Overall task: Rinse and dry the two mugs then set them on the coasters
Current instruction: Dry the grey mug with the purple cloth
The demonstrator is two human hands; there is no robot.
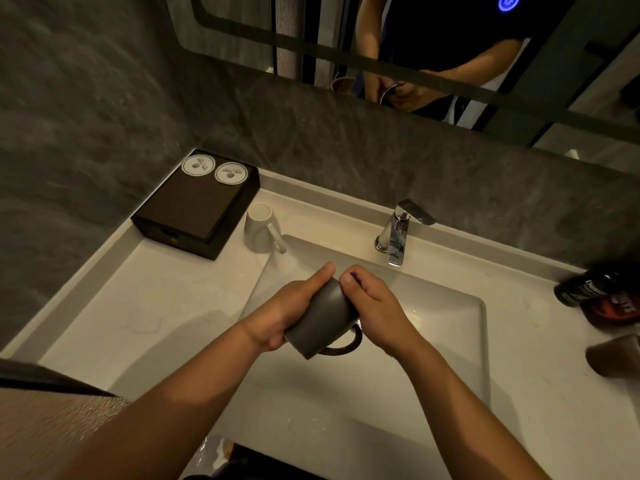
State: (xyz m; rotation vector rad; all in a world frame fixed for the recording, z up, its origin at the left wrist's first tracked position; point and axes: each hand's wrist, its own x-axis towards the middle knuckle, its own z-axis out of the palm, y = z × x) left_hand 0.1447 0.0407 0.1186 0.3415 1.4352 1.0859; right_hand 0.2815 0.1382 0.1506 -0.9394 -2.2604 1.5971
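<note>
I hold a dark grey mug (320,322) tilted over the sink basin (450,341), its mouth pointing away from me and its handle at the lower right. My left hand (292,306) wraps the mug's body. My right hand (374,306) grips the rim end, fingers reaching into the mouth. A white mug (258,230) stands upside down on the counter left of the basin. Two round white coasters (198,165) (230,173) lie on a dark box (194,206) in the back left corner.
A chrome faucet (398,233) stands behind the basin; no water stream is visible. Dark bottles (595,292) and a brown cup (613,355) sit on the right of the counter. A mirror (450,46) hangs above the grey stone wall.
</note>
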